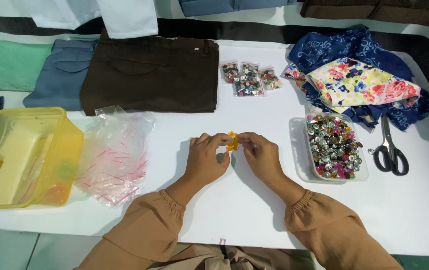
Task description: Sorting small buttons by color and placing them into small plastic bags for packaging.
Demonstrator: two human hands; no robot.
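Pinching from both sides, the left hand [207, 161] and right hand [261, 156] clamp fingertips on a small orange cluster [232, 141] at twelve o'clock of both, equally near.

Small orange buttons [232, 142] pinched between both hands' fingers [223, 140].

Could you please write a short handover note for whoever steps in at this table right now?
Left hand and right hand pinch one small orange piece between their fingertips above the white table.
Clear tray of buttons sits right of the hands, scissors beyond it.
Three filled button bags lie behind; empty plastic bags and a yellow tub to the left.
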